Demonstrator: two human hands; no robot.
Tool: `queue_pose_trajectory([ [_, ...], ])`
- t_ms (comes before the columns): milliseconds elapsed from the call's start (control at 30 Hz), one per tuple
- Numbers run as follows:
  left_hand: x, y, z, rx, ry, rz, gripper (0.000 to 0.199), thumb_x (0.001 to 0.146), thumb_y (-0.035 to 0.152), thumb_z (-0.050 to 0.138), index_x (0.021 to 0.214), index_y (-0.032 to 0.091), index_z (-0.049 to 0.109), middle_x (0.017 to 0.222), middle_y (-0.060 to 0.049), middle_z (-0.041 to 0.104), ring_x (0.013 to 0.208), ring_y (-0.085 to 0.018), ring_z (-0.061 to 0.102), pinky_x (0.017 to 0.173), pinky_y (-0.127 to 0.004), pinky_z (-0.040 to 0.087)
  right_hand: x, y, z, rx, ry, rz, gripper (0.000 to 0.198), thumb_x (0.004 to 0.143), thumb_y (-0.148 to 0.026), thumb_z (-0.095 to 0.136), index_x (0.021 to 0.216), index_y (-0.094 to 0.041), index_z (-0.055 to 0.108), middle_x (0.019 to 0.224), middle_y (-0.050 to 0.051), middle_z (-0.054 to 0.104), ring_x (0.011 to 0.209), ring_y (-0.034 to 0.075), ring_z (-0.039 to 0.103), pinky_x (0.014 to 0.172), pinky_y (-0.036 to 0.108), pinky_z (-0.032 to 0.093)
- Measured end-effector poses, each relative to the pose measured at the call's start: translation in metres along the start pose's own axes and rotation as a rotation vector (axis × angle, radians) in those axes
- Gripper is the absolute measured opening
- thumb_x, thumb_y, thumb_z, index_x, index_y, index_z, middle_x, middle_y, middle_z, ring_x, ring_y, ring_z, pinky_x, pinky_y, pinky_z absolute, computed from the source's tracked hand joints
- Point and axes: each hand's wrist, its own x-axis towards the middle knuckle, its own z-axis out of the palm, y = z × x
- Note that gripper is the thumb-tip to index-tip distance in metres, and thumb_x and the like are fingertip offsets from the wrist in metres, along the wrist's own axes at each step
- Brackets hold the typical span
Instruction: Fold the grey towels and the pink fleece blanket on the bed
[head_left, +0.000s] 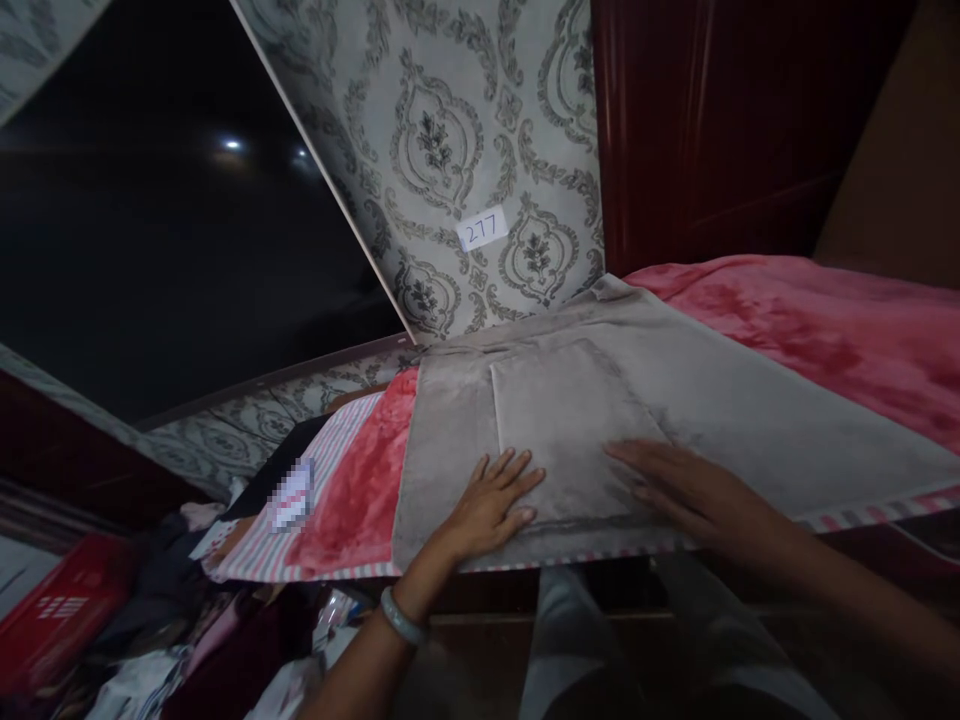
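A soft grey cloth [727,370] lies spread over the bed, with a grey folded section [566,395] in its middle part. Whether that section belongs to the same cloth or is a separate piece, I cannot tell. My left hand [487,508] rests flat on the near left part of the fold, fingers spread, a pale bangle on its wrist. To the right, my right hand [679,490] is stretched out low over the fold's right side, slightly blurred. Neither hand grips anything. Red plush blanket [356,500] shows at the cloth's left side.
Beyond the cloth stands a patterned wall [495,120] with a paper label [482,229] reading 277. A dark window [187,220] is at left, a dark red wooden panel [705,130] at right. Clothes [225,650] and a red container [67,610] lie low at left.
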Motion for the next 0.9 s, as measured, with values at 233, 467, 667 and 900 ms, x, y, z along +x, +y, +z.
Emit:
queue_pose_trajectory([
  [233, -0.039, -0.004, 0.012, -0.191, 0.126, -0.006, 0.047, 0.104, 0.041, 0.042, 0.150, 0.036, 0.050, 0.164, 0.000, 0.038, 0.156, -0.022, 0.024, 0.126, -0.051, 0.024, 0.014, -0.004, 0.038, -0.158, -0.124, 0.036, 0.056, 0.100, -0.056, 0.039, 0.152, -0.038, 0.048, 0.161, -0.001, 0.037, 0.154, 0.031, 0.022, 0.123, 0.064, 0.023],
  [467, -0.040, -0.043, 0.020, -0.012, 0.348, -0.064, 0.069, 0.090, 0.003, 0.037, 0.154, 0.030, 0.044, 0.167, -0.002, 0.032, 0.154, -0.021, 0.030, 0.125, -0.050, 0.032, -0.026, 0.040, -0.008, 0.014, 0.142, 0.041, 0.054, 0.105, -0.051, 0.027, 0.144, -0.033, 0.059, 0.150, 0.002, 0.053, 0.141, 0.025, 0.047, 0.120, 0.048, 0.038],
  [667, -0.026, -0.042, 0.010, 0.165, 0.209, 0.013, 0.082, 0.083, -0.007, 0.035, 0.153, 0.035, 0.044, 0.165, 0.001, 0.036, 0.155, -0.022, 0.027, 0.124, -0.050, 0.033, -0.031, 0.083, -0.013, -0.124, 0.074, 0.070, 0.057, 0.097, -0.030, 0.029, 0.145, -0.026, 0.060, 0.154, 0.007, 0.047, 0.142, 0.029, 0.045, 0.118, 0.052, 0.039],
  [900, -0.031, -0.049, 0.002, 0.151, 0.176, 0.124, 0.086, 0.073, -0.002, 0.046, 0.152, 0.031, 0.045, 0.167, -0.001, 0.033, 0.155, -0.023, 0.026, 0.124, -0.048, 0.033, -0.029, 0.070, -0.006, -0.152, 0.016, 0.002, 0.069, 0.084, -0.015, 0.036, 0.150, -0.026, 0.052, 0.162, 0.004, 0.035, 0.147, 0.025, 0.039, 0.115, 0.054, 0.042],
])
